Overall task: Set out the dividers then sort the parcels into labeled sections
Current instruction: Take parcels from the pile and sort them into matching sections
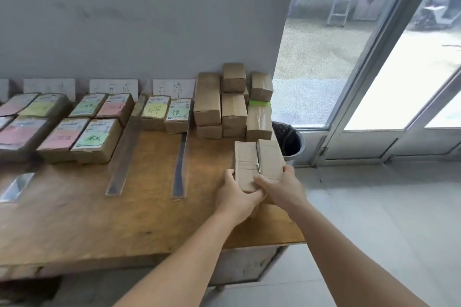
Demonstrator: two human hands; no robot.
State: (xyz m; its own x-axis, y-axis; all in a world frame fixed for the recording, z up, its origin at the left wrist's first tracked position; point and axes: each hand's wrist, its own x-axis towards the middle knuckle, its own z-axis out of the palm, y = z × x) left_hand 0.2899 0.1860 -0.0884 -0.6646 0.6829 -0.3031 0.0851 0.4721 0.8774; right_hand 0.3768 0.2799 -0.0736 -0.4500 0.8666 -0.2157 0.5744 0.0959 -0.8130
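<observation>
Two plain cardboard parcels (258, 159) lie side by side near the right edge of the wooden table (124, 219). My left hand (235, 194) grips the near end of the left parcel. My right hand (279, 188) holds the near end of the right one, thumb on top. Clear strip dividers (124, 154) (181, 157) lie across the table. Labelled parcels (166, 113) sit in sections between them, with white signs (174, 88) leaning on the wall behind.
A stack of several plain brown boxes (233, 104) stands against the wall at the table's right end. A black-lined bin (289, 139) sits on the floor beside the table. Glass doors (374, 82) are to the right.
</observation>
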